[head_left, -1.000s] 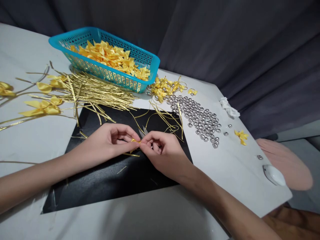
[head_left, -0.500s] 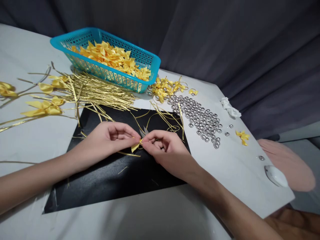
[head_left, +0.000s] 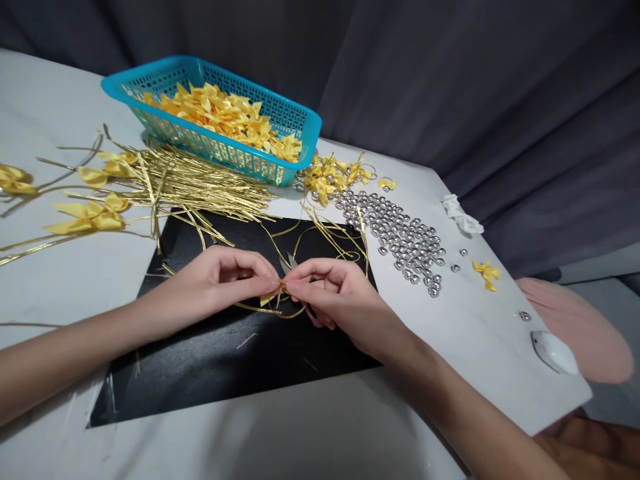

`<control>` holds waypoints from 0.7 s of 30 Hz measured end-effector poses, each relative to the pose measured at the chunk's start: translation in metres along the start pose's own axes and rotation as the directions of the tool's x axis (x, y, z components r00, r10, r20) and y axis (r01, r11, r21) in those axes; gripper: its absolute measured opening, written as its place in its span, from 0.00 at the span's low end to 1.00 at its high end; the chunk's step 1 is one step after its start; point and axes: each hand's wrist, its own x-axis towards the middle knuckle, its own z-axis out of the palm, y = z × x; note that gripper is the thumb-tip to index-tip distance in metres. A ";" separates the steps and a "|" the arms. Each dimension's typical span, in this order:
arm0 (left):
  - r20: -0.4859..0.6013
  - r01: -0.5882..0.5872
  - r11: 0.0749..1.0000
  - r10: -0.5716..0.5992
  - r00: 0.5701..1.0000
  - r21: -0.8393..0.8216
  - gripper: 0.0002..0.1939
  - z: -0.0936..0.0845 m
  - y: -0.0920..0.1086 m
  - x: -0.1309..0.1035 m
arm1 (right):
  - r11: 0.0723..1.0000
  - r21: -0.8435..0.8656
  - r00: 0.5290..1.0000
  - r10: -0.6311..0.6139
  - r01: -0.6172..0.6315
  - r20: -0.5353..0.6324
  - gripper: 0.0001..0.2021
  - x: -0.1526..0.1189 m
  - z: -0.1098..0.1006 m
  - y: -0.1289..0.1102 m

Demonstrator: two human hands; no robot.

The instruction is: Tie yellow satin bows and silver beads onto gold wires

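Note:
Over a black mat, my two hands meet fingertip to fingertip. My left hand is closed in a pinch on a small yellow ribbon bow, most of it hidden behind the fingers. Close against it, my right hand pinches a thin gold cord that loops below the fingertips. Just behind the pinch, the blades of scissors show; their handles are mostly covered by my right hand.
A blue basket of yellow bows stands at the back. Gold cords lie in front of it. Silver heart-shaped pieces spread to the right, with finished-looking bows beyond. A white mouse-like object sits near the right edge.
My right fingertips have closed in against the left ones, covering more of the bow. The cord loop now hangs lower and more visibly, and my right hand has turned slightly.

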 end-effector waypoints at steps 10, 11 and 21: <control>0.029 -0.065 0.998 0.065 0.997 -0.011 0.07 0.000 -0.005 0.001 | 0.989 -0.131 0.997 0.077 -0.074 0.021 0.10 0.001 -0.006 -0.004; 0.033 -0.074 0.997 0.074 0.997 -0.019 0.07 0.000 -0.006 0.001 | 0.990 -0.121 0.996 0.082 -0.078 0.029 0.10 0.001 -0.006 -0.005; 0.050 -0.123 0.992 0.122 0.991 0.024 0.09 0.000 -0.009 -0.002 | 0.988 -0.099 0.992 0.119 -0.115 0.031 0.06 -0.003 -0.002 -0.009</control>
